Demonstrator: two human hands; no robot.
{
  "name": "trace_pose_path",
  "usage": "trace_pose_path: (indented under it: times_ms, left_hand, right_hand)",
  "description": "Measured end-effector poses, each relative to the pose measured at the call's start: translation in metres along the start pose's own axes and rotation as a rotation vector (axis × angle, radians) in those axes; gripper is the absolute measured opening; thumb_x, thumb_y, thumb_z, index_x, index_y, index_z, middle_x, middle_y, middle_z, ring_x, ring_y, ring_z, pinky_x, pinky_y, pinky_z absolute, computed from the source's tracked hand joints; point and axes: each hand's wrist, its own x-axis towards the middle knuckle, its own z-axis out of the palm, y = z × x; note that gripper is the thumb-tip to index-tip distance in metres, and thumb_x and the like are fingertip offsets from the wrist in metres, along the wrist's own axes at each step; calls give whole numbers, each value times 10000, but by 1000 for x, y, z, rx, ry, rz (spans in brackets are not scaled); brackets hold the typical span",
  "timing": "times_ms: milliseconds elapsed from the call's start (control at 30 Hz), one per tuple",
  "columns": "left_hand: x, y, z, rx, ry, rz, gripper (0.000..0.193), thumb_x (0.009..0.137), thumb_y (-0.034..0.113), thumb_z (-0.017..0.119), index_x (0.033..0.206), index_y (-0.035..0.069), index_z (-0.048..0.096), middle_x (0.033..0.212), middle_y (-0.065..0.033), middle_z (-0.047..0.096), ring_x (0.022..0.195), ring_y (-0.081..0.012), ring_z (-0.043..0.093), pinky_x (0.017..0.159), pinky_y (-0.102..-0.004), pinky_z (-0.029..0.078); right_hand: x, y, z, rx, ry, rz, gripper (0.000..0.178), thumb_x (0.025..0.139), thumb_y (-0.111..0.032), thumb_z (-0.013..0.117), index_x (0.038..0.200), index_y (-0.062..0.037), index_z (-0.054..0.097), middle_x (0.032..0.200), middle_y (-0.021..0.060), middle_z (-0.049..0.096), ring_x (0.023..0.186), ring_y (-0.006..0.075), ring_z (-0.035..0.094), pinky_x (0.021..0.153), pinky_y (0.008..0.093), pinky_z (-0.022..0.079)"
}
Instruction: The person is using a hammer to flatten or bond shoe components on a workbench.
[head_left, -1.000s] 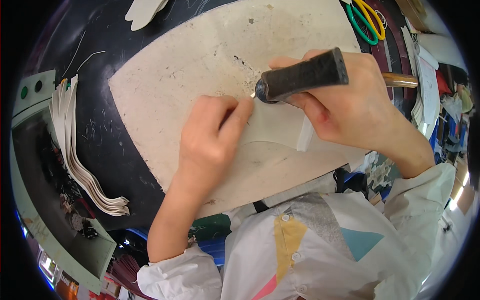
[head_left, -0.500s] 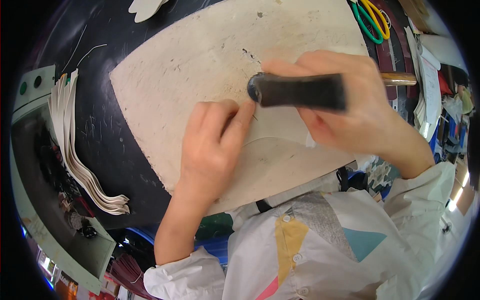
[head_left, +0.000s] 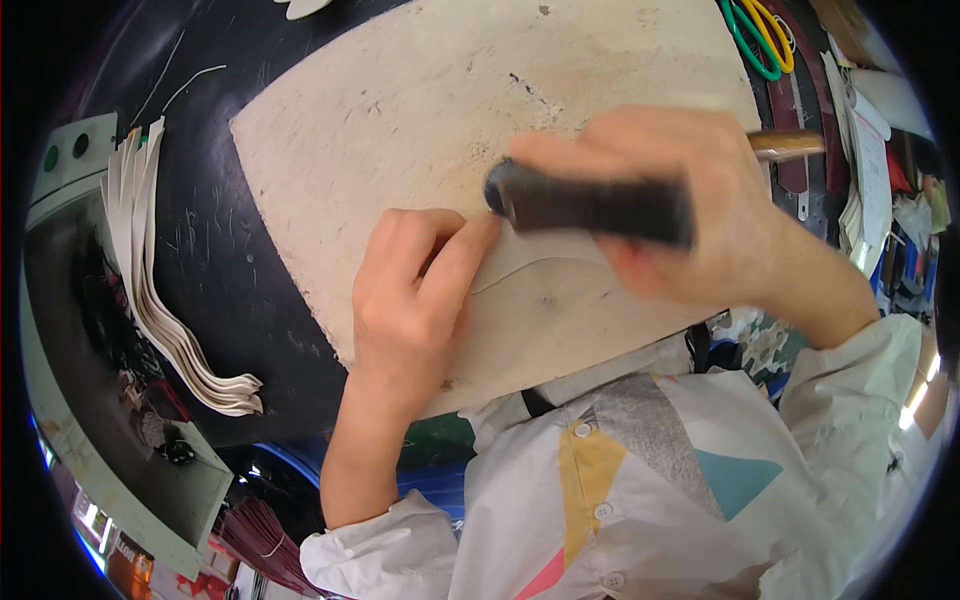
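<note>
My right hand (head_left: 690, 200) is closed round a hammer with a dark, blurred head (head_left: 590, 205) and a wooden handle (head_left: 790, 146) that juts out past the hand. The rounded end of the head is right beside the fingertips of my left hand (head_left: 410, 290). My left fingers are bent and pressed together at the left end of a thin pale sheet piece (head_left: 545, 250) with a curved edge. It lies flat on a large worn beige board (head_left: 350, 150). The right hand and hammer hide most of this piece.
A stack of long cream strips (head_left: 145, 270) lies at the left on the black table (head_left: 210, 250). At the top right are green-and-yellow-handled scissors (head_left: 765, 50) and dark red strips (head_left: 790, 110). Papers (head_left: 870, 180) hang at the right; an open grey drawer (head_left: 180, 490) is at lower left.
The hammer's rounded end has dropped slightly lower in view, close to the left fingertips. The left hand keeps its grip near the piece, and the whole view has shifted a little.
</note>
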Motion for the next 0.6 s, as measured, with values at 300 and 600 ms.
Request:
trace_pose_path:
  times_ms: [300,600]
  left_hand:
    - [-11,-2,-8,-6,17,-20,401,644,-83,672,1031,11,713,853,-90,582,780,-253,576,657,-349,497]
    - [-23,-9,0,12,151,1,244,695,4,802,920,31,712,804,-61,593,726,-230,563,596,-340,463]
  right_hand:
    - [7,0,17,-151,102,-120,518,650,-99,740,1165,-51,712,774,118,623,652,300,618,576,387,482]
    - [17,-17,13,-36,-10,-108,560,635,-82,707,1192,-29,700,759,108,579,645,294,600,570,384,469]
